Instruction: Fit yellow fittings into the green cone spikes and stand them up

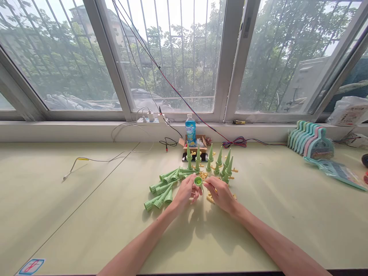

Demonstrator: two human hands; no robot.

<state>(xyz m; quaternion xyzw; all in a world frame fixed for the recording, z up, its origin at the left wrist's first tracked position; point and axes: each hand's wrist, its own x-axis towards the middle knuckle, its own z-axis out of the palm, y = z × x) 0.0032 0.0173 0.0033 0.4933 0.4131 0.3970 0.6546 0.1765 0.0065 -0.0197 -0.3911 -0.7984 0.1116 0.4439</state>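
Observation:
My left hand (187,191) is closed round a green plastic watering spike (198,180), whose round open end faces me. At the right side of that spike, my right hand (220,191) is closed in a pinch; whatever it holds is mostly hidden by the fingers. Several loose green spikes (161,189) lie in a pile left of my left hand. Behind my right hand, several spikes (219,161) stand upright on their wide ends, with small yellow valves sticking out sideways. Loose yellow valves (203,175) lie between the groups, and more yellow pieces (211,198) lie under my right hand.
A blue-labelled bottle (190,130) and an opened cardboard box (202,147) stand behind the spikes, near a dark phone (184,157). Cables (235,142) run along the back. Small dustpan-like sets (310,140) stand at right. A white cable (94,159) lies at left.

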